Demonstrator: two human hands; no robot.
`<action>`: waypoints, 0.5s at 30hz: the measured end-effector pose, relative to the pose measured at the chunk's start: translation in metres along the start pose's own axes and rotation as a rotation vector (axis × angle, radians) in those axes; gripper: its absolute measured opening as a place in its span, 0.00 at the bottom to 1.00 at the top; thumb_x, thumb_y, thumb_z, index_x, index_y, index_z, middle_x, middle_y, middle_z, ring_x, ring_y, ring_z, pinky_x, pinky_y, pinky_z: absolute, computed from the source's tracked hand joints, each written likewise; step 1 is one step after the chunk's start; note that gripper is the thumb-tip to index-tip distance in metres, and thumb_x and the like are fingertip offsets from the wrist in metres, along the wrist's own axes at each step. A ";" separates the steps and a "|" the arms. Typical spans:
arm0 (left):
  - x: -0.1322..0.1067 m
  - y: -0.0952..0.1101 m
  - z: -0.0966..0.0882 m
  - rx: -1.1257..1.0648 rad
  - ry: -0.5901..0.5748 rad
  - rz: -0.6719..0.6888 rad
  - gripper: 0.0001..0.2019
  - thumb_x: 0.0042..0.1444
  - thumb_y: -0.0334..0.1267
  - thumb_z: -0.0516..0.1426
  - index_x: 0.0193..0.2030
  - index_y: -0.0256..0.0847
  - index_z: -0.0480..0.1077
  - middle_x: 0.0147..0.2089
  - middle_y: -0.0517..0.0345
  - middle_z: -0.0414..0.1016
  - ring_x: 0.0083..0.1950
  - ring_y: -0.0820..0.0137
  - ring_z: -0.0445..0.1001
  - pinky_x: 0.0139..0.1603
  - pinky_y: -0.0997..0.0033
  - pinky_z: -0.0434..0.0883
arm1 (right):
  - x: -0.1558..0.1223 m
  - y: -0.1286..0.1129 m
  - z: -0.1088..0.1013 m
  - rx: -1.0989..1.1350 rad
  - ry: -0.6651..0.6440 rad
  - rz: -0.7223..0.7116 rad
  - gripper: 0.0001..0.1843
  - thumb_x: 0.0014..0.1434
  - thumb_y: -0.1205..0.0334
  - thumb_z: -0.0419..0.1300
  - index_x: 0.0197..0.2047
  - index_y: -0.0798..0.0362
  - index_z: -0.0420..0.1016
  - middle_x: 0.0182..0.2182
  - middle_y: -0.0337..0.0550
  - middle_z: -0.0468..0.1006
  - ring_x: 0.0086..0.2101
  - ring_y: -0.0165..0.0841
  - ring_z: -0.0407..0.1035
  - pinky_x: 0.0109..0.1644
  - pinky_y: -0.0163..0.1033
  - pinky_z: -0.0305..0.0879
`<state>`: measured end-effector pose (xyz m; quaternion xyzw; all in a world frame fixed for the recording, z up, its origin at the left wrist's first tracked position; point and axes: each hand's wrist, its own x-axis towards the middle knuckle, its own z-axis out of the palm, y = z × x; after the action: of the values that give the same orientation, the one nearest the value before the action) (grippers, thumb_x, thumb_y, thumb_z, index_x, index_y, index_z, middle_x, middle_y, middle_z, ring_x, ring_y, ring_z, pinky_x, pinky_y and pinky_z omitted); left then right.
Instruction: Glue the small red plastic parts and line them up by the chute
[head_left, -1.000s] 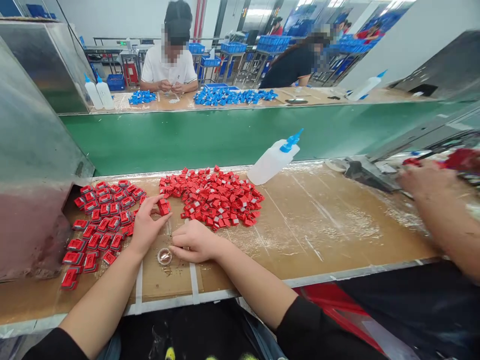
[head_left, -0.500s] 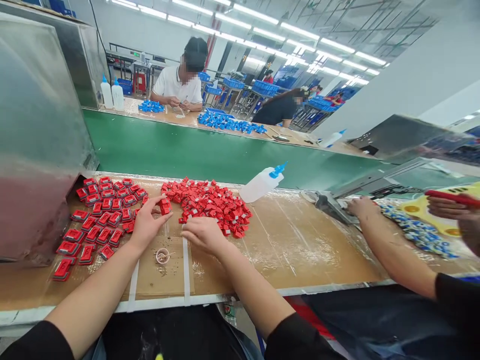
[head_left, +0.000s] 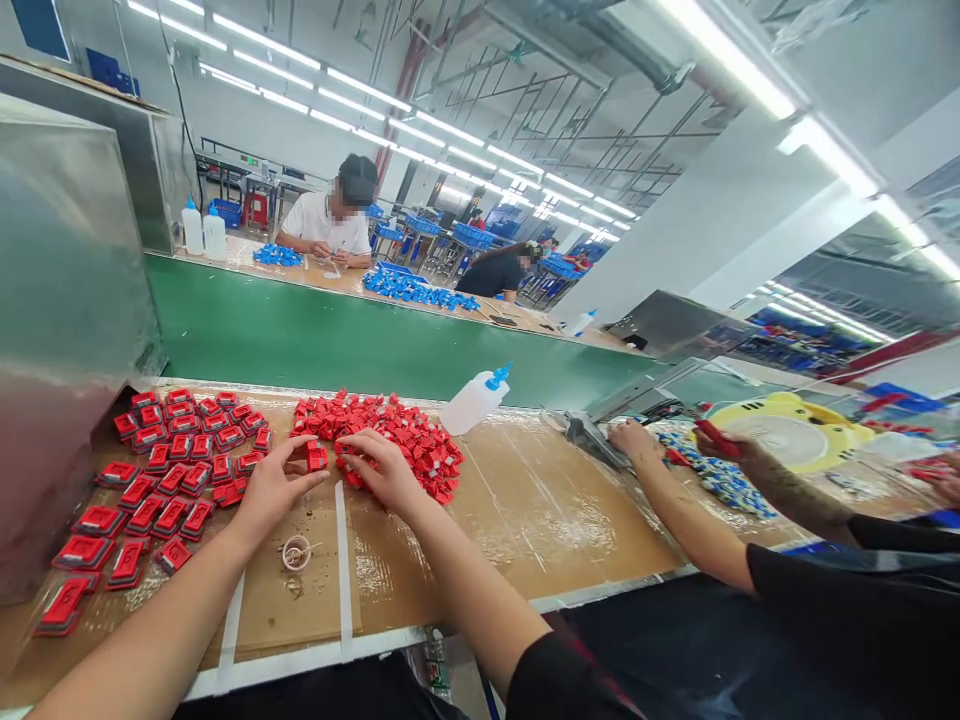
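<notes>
My left hand [head_left: 268, 492] pinches a small red plastic block [head_left: 316, 456] between thumb and fingertips, above the bench. Close by on the right, my right hand [head_left: 386, 472] curls its fingers at the left edge of a heap of small red plastic pieces [head_left: 424, 440], around one red piece [head_left: 346, 449] that is partly hidden. To the left of my hands, several red rectangular parts with dark rims [head_left: 171, 476] lie spread out. Below my hands, a small round cup [head_left: 295, 553] sits on a cardboard sheet [head_left: 300, 615] with dark crumbs around it.
A white squeeze bottle [head_left: 474, 402] with a blue nozzle leans behind the heap. A metal housing [head_left: 67, 350] stands at the left. A green belt [head_left: 360, 345] runs beyond the bench. At right, a co-worker's hand [head_left: 634, 440] reaches near blue-white parts [head_left: 720, 480]. People sit across.
The view has swung right and tilted up. My right hand has opened a little and moved onto the heap's edge, around a red piece. My left hand still holds its red block.
</notes>
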<state>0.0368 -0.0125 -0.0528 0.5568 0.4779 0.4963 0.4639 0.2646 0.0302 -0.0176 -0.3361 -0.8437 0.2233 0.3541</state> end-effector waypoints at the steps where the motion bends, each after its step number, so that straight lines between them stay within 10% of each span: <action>1: 0.000 -0.001 0.000 0.002 -0.027 -0.017 0.32 0.53 0.51 0.71 0.62 0.45 0.72 0.52 0.52 0.82 0.51 0.58 0.82 0.58 0.53 0.78 | -0.002 -0.002 0.001 0.034 0.029 -0.017 0.13 0.72 0.60 0.60 0.56 0.48 0.79 0.47 0.46 0.79 0.46 0.33 0.75 0.53 0.40 0.72; 15: -0.001 0.000 -0.001 0.330 -0.052 0.348 0.22 0.59 0.48 0.68 0.58 0.46 0.74 0.56 0.51 0.78 0.56 0.59 0.78 0.56 0.56 0.79 | -0.009 0.006 0.002 -0.249 -0.119 -0.146 0.22 0.75 0.54 0.52 0.67 0.51 0.70 0.45 0.50 0.77 0.43 0.35 0.74 0.48 0.39 0.74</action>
<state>0.0361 -0.0137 -0.0533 0.7117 0.4374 0.4692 0.2863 0.2702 0.0271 -0.0268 -0.3014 -0.9064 0.1103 0.2745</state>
